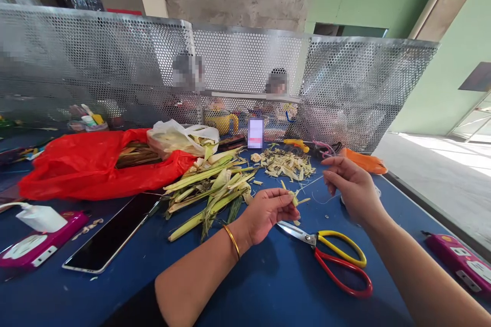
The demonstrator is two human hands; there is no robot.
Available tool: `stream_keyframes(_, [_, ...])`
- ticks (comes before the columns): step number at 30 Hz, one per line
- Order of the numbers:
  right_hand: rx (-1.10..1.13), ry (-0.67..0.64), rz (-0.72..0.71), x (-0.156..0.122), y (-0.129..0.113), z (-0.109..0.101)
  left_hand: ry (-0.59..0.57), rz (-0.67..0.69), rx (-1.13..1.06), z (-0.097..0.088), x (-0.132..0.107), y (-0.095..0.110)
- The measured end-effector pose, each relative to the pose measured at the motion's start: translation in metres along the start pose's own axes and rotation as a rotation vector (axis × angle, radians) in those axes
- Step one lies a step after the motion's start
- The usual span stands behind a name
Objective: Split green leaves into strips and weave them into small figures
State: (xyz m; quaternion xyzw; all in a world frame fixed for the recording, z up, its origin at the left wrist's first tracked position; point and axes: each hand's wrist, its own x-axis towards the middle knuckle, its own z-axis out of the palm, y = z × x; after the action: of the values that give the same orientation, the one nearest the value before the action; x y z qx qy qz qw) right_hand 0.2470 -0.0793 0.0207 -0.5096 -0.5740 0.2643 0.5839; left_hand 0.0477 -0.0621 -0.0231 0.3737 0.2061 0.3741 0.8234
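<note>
The red bag (76,173) on the counter (245,281) gapes open, with dry brown husks (138,154) inside. A white bag (172,135) sits against it; its contents are unclear. A clear holder (88,125) by the mesh screen (253,56) carries pens and a small bottle. The inside of the yellow mug (220,123) is hidden, as is that of the orange bag (364,161).

The left hand (272,212) pinches one short piece of green stalk (294,199) in its fingertips, above the counter near the middle. The right hand (351,186) is raised just beside it, fingers curled and thumb near the forefinger; whether it grips a strand, I cannot tell.

Counted: one pair of scissors (310,238), two phones (115,232), two purple power strips (464,260), one heap of stalks (215,184), one heap of shreds (289,164), two people behind the screen.
</note>
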Motion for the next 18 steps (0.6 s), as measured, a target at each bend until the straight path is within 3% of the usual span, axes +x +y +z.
stream_keyframes(6, [0.027, 0.131, 0.012, 0.007, 0.004, -0.002, 0.040, -0.024, 0.002, -0.003, 0.001, -0.001])
stream_keyframes(12, [-0.271, 0.314, 0.043, 0.065, 0.024, -0.008, 0.170, -0.031, 0.030, -0.009, 0.006, -0.002])
stream_keyframes(15, [-0.495, 0.257, 0.089, 0.092, 0.033, -0.017, 0.186, -0.030, 0.033, -0.010, 0.007, -0.003])
stream_keyframes(18, [-0.743, 0.114, 0.134, 0.094, 0.041, -0.025, 0.183, -0.040, 0.023, -0.008, 0.006, -0.002])
